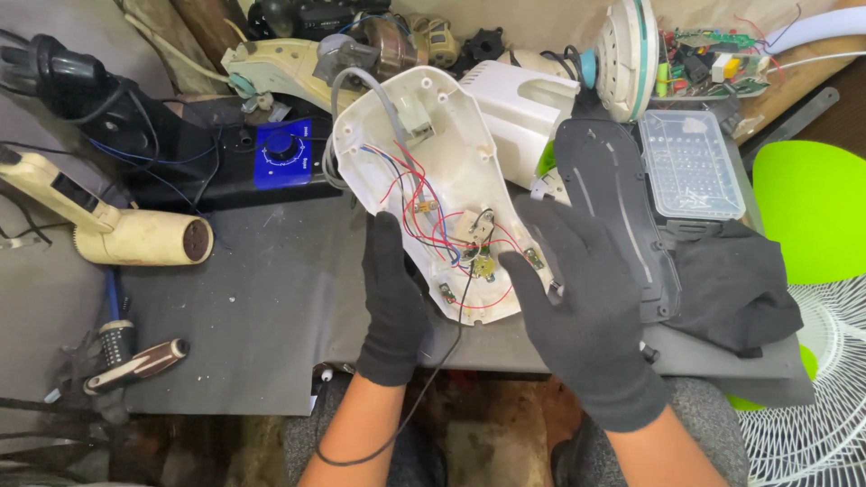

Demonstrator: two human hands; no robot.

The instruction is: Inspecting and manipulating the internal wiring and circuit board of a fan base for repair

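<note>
the white plastic shell [424, 171] lies open side up near the front edge of the counter [253, 307], its long axis slanting from the back left down toward the front right, so its narrow end points at the right hand [586, 316]. inside it run red, blue and black wires [424, 212] and a few small circuit boards [478, 243]. the left hand [394, 302], in a black glove, lies along the shell's left rim with fingers straight, pressing on it rather than gripping. the right hand, also gloved, is spread flat, thumb tip just beside the shell's lower right rim, holding nothing. both hands sit at the shell's near end, one each side. a black cover [613, 207] lies just right of the shell, under the right fingers. a cream hair dryer [117, 230] rests near the counter's left edge.
</note>
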